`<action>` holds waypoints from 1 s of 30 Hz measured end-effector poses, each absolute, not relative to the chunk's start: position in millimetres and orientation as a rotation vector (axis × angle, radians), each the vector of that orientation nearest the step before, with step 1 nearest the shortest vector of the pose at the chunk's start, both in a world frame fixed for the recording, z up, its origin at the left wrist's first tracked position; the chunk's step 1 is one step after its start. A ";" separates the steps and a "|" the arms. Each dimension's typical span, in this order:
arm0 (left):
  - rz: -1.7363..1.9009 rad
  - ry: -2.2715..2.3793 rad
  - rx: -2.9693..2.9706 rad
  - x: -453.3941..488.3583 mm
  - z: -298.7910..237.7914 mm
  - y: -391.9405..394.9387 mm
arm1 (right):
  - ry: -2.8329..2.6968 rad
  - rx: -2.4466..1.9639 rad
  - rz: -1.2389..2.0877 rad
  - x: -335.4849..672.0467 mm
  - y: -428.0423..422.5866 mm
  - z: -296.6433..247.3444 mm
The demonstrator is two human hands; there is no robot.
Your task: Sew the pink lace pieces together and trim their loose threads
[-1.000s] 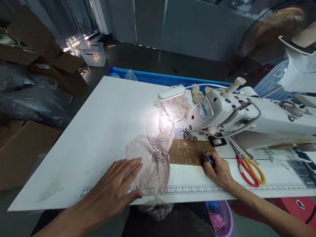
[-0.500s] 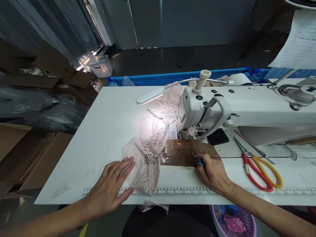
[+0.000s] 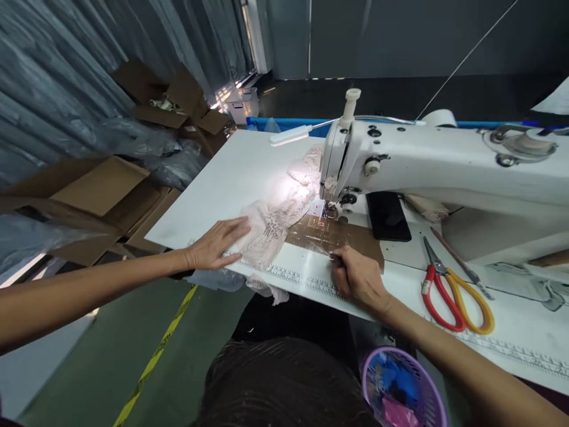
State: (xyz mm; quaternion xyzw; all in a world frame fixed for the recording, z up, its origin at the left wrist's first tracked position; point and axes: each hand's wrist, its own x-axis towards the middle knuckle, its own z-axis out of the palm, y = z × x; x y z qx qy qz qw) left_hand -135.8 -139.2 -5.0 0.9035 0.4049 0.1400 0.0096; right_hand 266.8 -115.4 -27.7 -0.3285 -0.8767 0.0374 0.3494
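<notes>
My left hand (image 3: pixel 217 243) lies with fingers spread at the left edge of a pale pink lace piece (image 3: pixel 268 228) on the white sewing table (image 3: pixel 200 190). The lace runs back toward the sewing machine (image 3: pixel 427 169), and a scrap of it (image 3: pixel 268 289) hangs over the front edge. My right hand (image 3: pixel 359 277) is closed at the front of a brown taped plate (image 3: pixel 335 236). Something small and dark pokes out at its fingertips, too hidden to name. The needle area is partly hidden by the machine head.
Scissors (image 3: pixel 453 293) with red and yellow handles lie right of my right hand, near a black phone (image 3: pixel 388 216). A lit lamp (image 3: pixel 291 136) shines on the lace. A purple basket (image 3: pixel 433 388) stands below the table; cardboard boxes (image 3: pixel 100 187) are at the left.
The view has swung left and tilted. My right hand has shifted toward the table's front edge; the blue item earlier visible in it no longer shows. My left hand stays at the lace.
</notes>
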 end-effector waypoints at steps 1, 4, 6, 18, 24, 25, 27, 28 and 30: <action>0.490 1.316 2.811 -136.4 -7.0 -139.9 | -2.277 -0.847 0.102 267.8 -115.1 -28.3; 0.703 1.521 2.764 -136.0 -18.9 -148.4 | -2.304 -0.834 0.104 269.5 -113.3 -31.0; 0.948 1.693 2.665 -129.0 -33.6 -164.3 | -2.308 -0.843 0.100 269.8 -110.5 -32.6; 1.519 1.778 1.112 -19.0 -105.1 -248.1 | -1.912 -0.970 0.367 231.7 -232.5 -47.7; 1.342 1.217 0.692 18.1 -80.8 -243.2 | -1.795 -1.303 0.573 170.8 -262.9 -99.1; 1.322 1.183 0.648 21.6 -78.3 -249.4 | -1.764 -1.310 0.607 167.0 -262.7 -100.2; 1.304 1.125 0.582 25.6 -74.0 -263.9 | -1.727 -1.266 0.713 166.8 -264.5 -96.6; 1.306 1.103 0.564 26.6 -71.8 -270.9 | -1.721 -1.231 0.788 169.6 -267.0 -93.1; 1.338 1.083 0.550 28.2 -66.6 -282.4 | -1.712 -1.166 0.966 178.5 -273.9 -85.7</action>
